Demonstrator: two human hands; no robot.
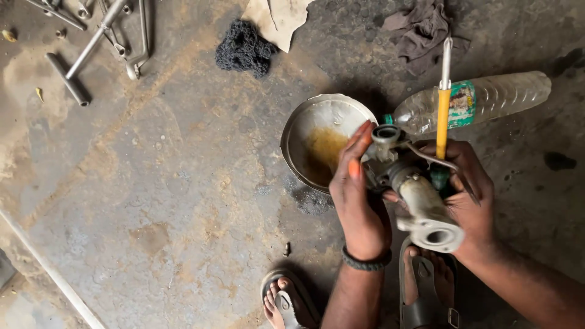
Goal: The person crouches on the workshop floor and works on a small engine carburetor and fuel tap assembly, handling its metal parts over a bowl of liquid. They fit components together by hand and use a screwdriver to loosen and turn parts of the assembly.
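Between the two hands, above the sandalled feet, sits a grimy metal carburettor point(409, 189) with a round flange facing the camera; the left hand point(359, 201) is curled against its left side with fingers pressed to the body, and the right hand point(469, 195) grips it from the right while also pinching a yellow-handled screwdriver point(443, 103) that points away. Just beyond it on the concrete floor point(183, 195) lie a dented metal bowl point(317, 137) with brownish liquid and a clear plastic bottle point(481, 100) on its side. Farther off are a black scouring pad point(244, 49), a dark rag point(423, 27) and several steel wrenches point(97, 36).
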